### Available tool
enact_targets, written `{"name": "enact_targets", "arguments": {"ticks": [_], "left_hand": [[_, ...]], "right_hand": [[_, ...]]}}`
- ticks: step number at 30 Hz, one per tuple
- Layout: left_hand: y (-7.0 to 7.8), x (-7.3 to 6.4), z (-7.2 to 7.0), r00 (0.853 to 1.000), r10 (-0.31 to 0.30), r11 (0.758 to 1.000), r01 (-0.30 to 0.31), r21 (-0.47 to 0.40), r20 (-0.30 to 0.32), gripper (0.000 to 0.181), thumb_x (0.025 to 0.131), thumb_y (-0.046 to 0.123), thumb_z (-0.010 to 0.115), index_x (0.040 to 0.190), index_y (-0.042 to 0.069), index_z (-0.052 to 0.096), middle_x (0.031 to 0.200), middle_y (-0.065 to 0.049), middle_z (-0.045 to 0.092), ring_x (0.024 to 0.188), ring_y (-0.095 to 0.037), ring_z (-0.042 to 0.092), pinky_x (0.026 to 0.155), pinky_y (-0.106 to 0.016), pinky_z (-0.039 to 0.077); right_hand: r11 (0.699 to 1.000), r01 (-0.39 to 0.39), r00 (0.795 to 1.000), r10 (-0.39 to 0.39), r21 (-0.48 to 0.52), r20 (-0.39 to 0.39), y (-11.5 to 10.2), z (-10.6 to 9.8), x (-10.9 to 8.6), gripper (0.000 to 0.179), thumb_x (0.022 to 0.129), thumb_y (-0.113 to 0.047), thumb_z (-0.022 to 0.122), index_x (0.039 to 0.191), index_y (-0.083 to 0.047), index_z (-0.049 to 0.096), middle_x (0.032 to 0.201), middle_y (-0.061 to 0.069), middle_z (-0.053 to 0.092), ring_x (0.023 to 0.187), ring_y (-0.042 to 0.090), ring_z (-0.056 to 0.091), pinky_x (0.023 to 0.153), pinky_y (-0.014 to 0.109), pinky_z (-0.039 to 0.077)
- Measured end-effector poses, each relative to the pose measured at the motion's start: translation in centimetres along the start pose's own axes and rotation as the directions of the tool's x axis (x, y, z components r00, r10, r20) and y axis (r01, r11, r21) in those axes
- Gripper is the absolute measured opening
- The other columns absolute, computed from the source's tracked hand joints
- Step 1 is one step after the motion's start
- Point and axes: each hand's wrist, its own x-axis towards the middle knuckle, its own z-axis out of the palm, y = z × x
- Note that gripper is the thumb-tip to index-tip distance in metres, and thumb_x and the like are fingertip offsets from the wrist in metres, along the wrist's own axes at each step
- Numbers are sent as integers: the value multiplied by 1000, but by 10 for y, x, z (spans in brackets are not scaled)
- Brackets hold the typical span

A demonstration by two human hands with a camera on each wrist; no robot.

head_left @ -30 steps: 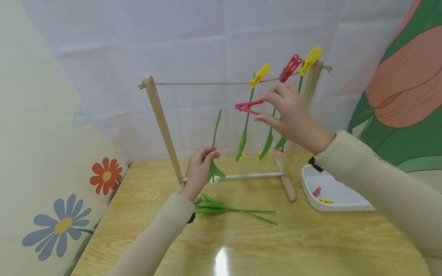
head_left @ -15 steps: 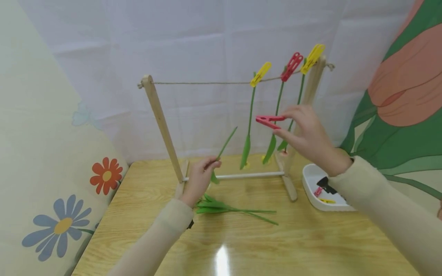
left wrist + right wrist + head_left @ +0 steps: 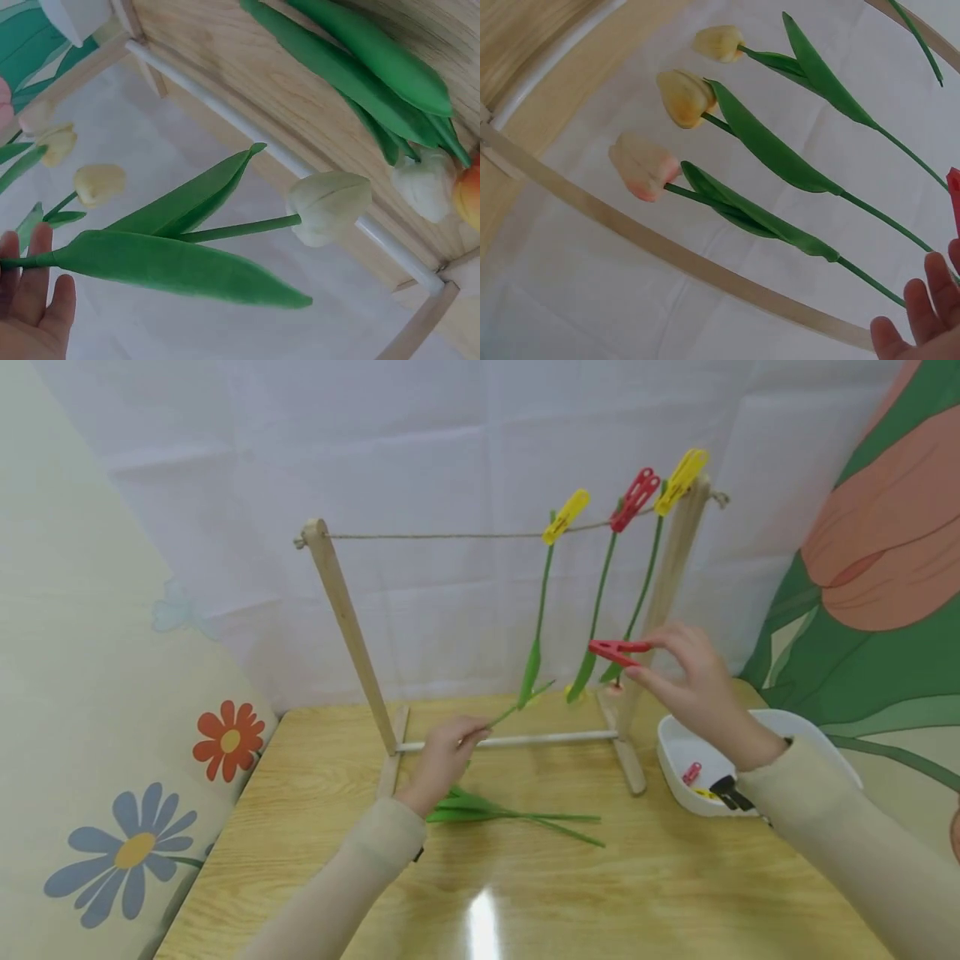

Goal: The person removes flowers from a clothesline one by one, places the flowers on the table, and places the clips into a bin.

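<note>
White tulip [image 3: 330, 208] pinched in my left hand [image 3: 444, 758], red clothespin [image 3: 618, 652] pinched in my right hand [image 3: 693, 689].
In front of my rack [image 3: 348, 627] near the table's [image 3: 525, 893] back edge, the tulip's stem slants, bare end up toward the right; my clothespin's nose points toward the table's left edge. Hanging tulips [image 3: 769, 146] crowd the cord's [image 3: 435, 536] right half behind it. Loose tulips [image 3: 480, 815] lie below my left hand; a white tray [image 3: 810, 727] sits toward the right.

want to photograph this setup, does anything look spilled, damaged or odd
Nothing looks spilled or damaged. Only mildly odd: the three hanging flowers bunch toward the right end of the string, a lopsided row.
</note>
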Motion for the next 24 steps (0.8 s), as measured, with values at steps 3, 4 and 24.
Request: {"name": "enact_targets", "arguments": {"ticks": [3, 4, 24], "left_hand": [[-6, -3, 5, 994, 83, 992, -90, 92, 76, 16, 90, -4, 63, 104, -5, 69, 100, -15, 71, 94, -29, 68, 84, -34, 56], [-7, -4, 6, 989, 102, 986, -115, 121, 106, 16, 90, -4, 63, 105, -4, 69, 100, -15, 71, 94, -29, 68, 85, -34, 56], [-12, -11, 27, 871, 219, 789, -424, 446, 441, 36, 79, -16, 60, 108, 3, 70, 108, -10, 71, 98, -21, 67, 89, -27, 53]], "right_hand": [[1000, -7, 1000, 7, 0, 10, 6, -3, -8, 75, 86, -61, 54, 96, 13, 62, 95, 25, 60, 99, 9, 46, 91, 22, 32], [1000, -15, 1000, 15, 0, 15, 8, -4, -11, 72, 88, -57, 56, 96, 13, 61, 95, 25, 60, 99, 7, 46, 90, 21, 32], [979, -182, 978, 189, -87, 83, 28, -10, -50, 24, 82, 2, 73, 104, 8, 65, 102, 22, 63, 99, 20, 49, 90, 16, 31]]}}
